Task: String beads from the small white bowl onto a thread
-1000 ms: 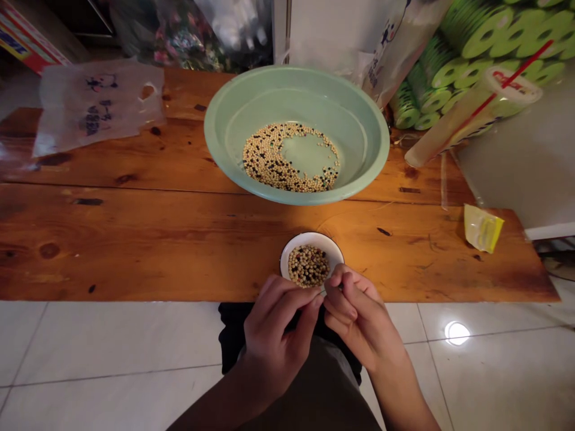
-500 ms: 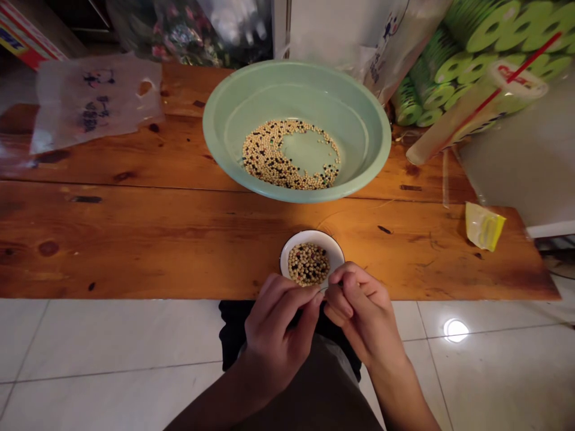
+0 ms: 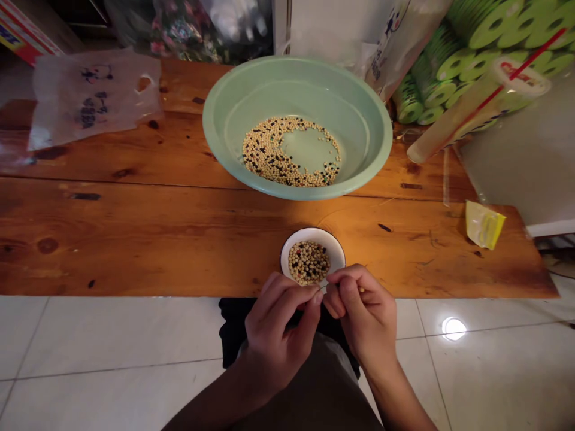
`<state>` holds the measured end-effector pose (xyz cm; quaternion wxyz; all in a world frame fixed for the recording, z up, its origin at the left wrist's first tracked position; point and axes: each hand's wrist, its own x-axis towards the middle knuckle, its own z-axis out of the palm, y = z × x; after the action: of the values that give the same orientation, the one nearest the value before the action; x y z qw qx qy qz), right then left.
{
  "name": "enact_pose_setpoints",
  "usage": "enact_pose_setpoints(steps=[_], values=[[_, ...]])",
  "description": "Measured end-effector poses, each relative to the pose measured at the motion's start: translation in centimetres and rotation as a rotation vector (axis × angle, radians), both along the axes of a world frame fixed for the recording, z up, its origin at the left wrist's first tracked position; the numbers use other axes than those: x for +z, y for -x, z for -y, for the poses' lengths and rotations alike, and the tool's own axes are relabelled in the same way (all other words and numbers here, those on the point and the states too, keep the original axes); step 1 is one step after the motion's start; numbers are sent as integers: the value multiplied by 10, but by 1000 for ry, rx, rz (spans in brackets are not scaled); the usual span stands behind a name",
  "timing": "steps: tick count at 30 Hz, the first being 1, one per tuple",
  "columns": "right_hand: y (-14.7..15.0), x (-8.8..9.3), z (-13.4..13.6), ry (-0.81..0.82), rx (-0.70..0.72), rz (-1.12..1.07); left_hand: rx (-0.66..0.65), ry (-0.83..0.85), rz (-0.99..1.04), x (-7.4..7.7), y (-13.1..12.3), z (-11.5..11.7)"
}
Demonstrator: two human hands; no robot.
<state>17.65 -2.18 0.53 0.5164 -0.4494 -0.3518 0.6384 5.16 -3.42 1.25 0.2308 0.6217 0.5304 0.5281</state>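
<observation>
Both hands meet just in front of a small white bowl (image 3: pixel 336 246) with a dark rim. Inside it are small round beads (image 3: pixel 309 262), mostly cream with some dark ones. My left hand (image 3: pixel 281 326) is closed, thumb and forefinger pinching a thin strand (image 3: pixel 323 287); whether this is thread, wire or a needle I cannot tell. The strand's other end reaches the fingertips of my right hand (image 3: pixel 366 311), which is also closed, fingers curled. A small yellowish bead (image 3: pixel 362 290) shows by its curled fingers.
Behind the bowl, a large green basin (image 3: pixel 368 114) holds many more beads. Plastic bag (image 3: pixel 96 102) lies left on the wooden bench (image 3: pixel 157 239). To the right are a tall cup with red straw (image 3: pixel 467 108), a yellow packet (image 3: pixel 485 224) and green rolls (image 3: pixel 449 72).
My right hand has turned slightly and its fingers have shifted, bringing a yellowish bead into sight. My left hand keeps its pinch almost unmoved. The view has tilted very slightly.
</observation>
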Motion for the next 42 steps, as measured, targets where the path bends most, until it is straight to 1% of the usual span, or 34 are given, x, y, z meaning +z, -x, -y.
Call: enact_pose_setpoints(steps=[2,7,11,16,23,27,30,34,37,39,42], values=[[2,2,-1,38,11,-77,-2,-9,18,0,0,1],[5,9,-6,205,82,-385,-8,27,46,-1,-1,2],[2,10,-9,293,142,-493,-19,39,76,-2,0,1],[-2,7,-10,331,187,-578,-44,28,122,-1,1,1],[-3,5,-10,343,225,-624,-61,43,155,-2,2,2],[-2,8,-11,332,236,-613,-81,108,217,-6,3,2],[-1,10,-11,320,231,-593,-116,220,345,-10,3,1],[-1,10,-11,324,226,-569,-145,390,575,-12,1,-3],[-1,10,-12,341,233,-570,-157,429,687,-12,-1,-3],[-1,10,-13,359,235,-560,-156,429,693,-13,-1,-3],[-2,12,-15,413,242,-534,-150,396,647,-16,0,-2]])
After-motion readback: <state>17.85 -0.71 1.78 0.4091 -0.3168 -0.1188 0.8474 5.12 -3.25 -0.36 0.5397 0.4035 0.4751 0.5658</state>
